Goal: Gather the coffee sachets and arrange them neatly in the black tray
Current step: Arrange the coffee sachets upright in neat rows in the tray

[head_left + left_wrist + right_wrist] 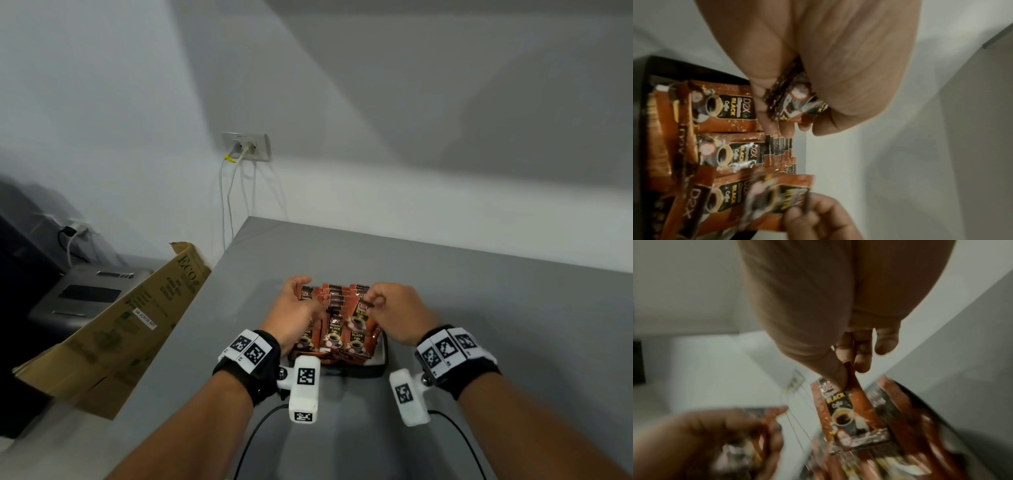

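Several orange-brown coffee sachets (334, 334) labelled "BLACK Coffee" lie in rows in the black tray (384, 363) on the grey table. My left hand (296, 305) hovers over the tray's left side and grips one sachet (795, 100) in curled fingers. My right hand (394, 308) is at the tray's right side and pinches the top edge of another sachet (846, 408) between thumb and forefinger, lifted above the rows. The tray's far edge is hidden under sachets and hands.
A flattened cardboard box (126, 329) leans off the table's left edge, over a grey appliance (85, 294). A wall socket (246, 146) with white cables hangs behind. Bare grey tabletop (496, 308) spreads to the right and back.
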Action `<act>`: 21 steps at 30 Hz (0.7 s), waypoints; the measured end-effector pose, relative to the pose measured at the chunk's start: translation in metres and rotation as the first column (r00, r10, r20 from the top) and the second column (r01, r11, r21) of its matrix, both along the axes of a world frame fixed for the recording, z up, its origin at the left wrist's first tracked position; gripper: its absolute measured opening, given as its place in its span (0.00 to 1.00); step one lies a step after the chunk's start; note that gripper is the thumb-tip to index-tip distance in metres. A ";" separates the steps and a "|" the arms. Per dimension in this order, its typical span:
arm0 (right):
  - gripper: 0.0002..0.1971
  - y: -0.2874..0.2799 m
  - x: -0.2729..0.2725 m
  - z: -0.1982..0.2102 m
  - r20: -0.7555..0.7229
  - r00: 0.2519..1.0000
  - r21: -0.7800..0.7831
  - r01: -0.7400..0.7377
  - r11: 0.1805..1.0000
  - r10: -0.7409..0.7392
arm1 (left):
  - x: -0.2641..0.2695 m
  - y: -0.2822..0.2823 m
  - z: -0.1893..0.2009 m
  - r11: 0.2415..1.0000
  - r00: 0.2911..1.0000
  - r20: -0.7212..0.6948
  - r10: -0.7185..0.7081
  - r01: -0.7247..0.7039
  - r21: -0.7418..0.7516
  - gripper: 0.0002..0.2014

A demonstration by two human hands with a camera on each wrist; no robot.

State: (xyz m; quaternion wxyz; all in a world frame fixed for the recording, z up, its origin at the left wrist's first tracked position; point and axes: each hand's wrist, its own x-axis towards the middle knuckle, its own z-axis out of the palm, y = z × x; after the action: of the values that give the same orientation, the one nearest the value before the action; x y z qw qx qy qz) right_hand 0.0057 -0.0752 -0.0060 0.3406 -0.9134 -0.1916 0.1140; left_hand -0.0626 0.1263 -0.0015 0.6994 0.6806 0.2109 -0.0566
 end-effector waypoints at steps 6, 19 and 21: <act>0.14 0.004 -0.003 -0.042 0.007 0.995 -0.304 -0.096 0.948 0.103 | -0.003 0.001 0.001 1.000 0.999 -0.033 -0.012 0.013 0.026 0.29; 0.28 0.002 -0.004 -0.068 0.238 0.868 -0.418 -0.314 0.853 0.436 | -0.006 0.005 -0.001 0.993 0.997 -0.046 -0.069 0.073 0.097 0.24; 0.29 0.000 -0.002 -0.071 0.254 0.864 -0.417 -0.307 0.855 0.435 | -0.007 0.006 -0.003 0.990 0.996 -0.051 -0.073 0.078 0.121 0.24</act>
State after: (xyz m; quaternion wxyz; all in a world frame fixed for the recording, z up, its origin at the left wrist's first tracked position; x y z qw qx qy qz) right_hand 0.0033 -0.0747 -0.0767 0.0991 -0.9105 -0.3981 0.0526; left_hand -0.0701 0.1319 -0.0047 0.6483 0.7283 0.2044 -0.0859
